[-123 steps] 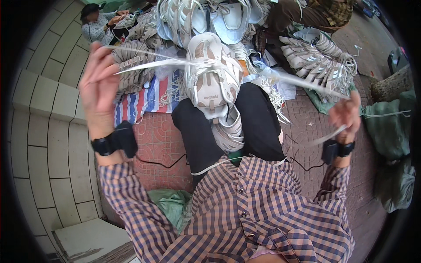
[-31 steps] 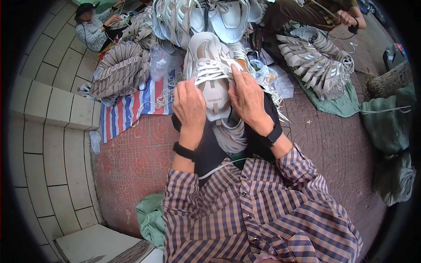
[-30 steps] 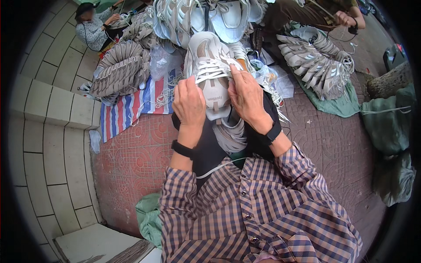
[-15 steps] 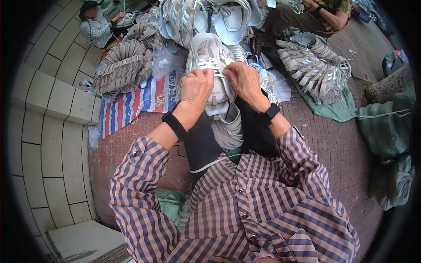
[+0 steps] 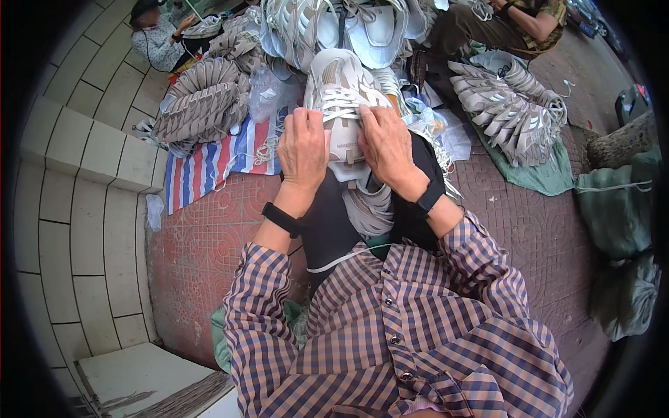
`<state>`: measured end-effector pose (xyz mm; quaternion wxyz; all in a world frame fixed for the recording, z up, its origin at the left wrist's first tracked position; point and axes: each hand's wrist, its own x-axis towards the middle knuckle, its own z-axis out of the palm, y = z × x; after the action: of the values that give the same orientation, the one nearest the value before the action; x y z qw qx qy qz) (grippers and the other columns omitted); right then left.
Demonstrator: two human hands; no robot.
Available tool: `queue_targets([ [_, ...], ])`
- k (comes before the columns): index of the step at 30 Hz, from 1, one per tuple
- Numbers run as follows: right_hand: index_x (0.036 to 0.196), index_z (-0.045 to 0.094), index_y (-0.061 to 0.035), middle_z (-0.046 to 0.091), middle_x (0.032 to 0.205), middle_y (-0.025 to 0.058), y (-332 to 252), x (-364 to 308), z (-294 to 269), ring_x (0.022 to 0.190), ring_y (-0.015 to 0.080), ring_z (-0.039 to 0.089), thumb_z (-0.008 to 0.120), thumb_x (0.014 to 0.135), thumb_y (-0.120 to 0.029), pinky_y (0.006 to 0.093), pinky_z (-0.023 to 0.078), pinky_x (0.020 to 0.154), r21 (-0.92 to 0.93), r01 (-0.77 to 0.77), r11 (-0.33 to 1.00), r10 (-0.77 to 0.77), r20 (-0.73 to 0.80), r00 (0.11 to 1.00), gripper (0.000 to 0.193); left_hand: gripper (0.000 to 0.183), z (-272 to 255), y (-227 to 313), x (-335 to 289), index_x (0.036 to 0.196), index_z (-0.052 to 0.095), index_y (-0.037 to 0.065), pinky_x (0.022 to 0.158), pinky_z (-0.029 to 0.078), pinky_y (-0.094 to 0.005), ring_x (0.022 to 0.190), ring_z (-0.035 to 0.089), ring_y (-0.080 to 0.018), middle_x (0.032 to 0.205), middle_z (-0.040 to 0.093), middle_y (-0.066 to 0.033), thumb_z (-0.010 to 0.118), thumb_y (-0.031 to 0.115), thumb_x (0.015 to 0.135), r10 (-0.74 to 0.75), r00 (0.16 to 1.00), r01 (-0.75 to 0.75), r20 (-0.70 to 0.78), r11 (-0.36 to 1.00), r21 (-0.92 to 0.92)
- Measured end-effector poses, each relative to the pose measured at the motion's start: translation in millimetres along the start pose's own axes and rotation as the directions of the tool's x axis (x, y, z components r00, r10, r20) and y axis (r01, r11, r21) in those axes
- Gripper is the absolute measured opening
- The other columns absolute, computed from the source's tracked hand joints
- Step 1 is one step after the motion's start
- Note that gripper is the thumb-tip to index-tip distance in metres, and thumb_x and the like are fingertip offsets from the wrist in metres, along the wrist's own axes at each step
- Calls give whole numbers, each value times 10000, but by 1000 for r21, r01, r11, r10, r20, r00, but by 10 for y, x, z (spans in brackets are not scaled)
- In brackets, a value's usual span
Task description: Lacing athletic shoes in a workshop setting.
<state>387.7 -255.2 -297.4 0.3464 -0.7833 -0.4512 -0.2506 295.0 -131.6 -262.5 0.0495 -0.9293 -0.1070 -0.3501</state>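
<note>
A beige and white sneaker lies in front of my lap, toe pointing away. White shoelaces cross its front above the pale tongue. At the sneaker's left edge, my left hand is closed, fingers curled beside the laces; its fingertips partly hide what they pinch. My right hand is closed on the sneaker's right lacing edge, with its fingertips at the end of the lace rows. More shoe uppers lie between my legs beneath the sneaker.
Stacked shoe uppers stand ahead, at left and at right. A striped sheet covers paving at left. Green sacks lie far right, by a trunk. Two other people sit at the far left and far right.
My hands have moved from above the laces down to the sneaker's two sides. The left wrist has dropped lower and turned more upright. The view has shifted slightly.
</note>
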Motion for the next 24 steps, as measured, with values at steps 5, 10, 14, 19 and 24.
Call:
queue_targets([
  [5, 862, 551, 41, 516, 920, 183, 67, 80, 10, 921, 315, 498, 590, 613, 24, 368, 447, 741, -144, -51, 988, 70, 132, 989, 253, 198, -20, -20, -37, 831, 540, 80, 642, 465, -320, 797, 523, -230, 835, 482, -59, 665, 100, 678, 200, 979, -204, 42, 968, 146],
  [10, 864, 555, -33, 516, 814, 137, 290, 123, -30, 802, 321, 518, 560, 688, -31, 408, 447, 634, 6, -23, 1000, 21, 168, 986, 177, 140, -11, 54, 23, 807, 567, 96, 591, 459, -303, 738, 506, -190, 796, 466, -37, 607, 106, 673, 258, 941, -318, 220, 896, 310],
  [14, 874, 540, -56, 530, 780, 133, 265, 40, -179, 786, 311, 541, 555, 709, -60, 405, 446, 628, 114, 70, 991, -84, 120, 989, 165, 99, 84, 60, 9, 757, 598, 81, 504, 429, -304, 717, 506, -166, 785, 469, -21, 595, 127, 670, 344, 908, -418, 240, 788, 451],
  [19, 884, 536, -59, 557, 828, 123, 164, 114, -224, 819, 277, 569, 611, 692, -67, 391, 456, 613, -21, 212, 977, -198, 269, 942, 206, 191, 133, -33, 160, 745, 660, 29, 424, 428, -371, 692, 511, -228, 794, 483, -76, 548, 182, 774, 482, 737, -675, 475, 569, 470],
  [24, 936, 553, -68, 571, 838, 94, 1, 323, -189, 830, 261, 579, 648, 688, -136, 415, 439, 609, -248, 385, 889, -221, 503, 835, 275, 113, 284, -47, 342, 708, 626, 91, 443, 402, -280, 683, 509, -162, 758, 451, -32, 575, 189, 733, 521, 663, -749, 537, 458, 479],
])
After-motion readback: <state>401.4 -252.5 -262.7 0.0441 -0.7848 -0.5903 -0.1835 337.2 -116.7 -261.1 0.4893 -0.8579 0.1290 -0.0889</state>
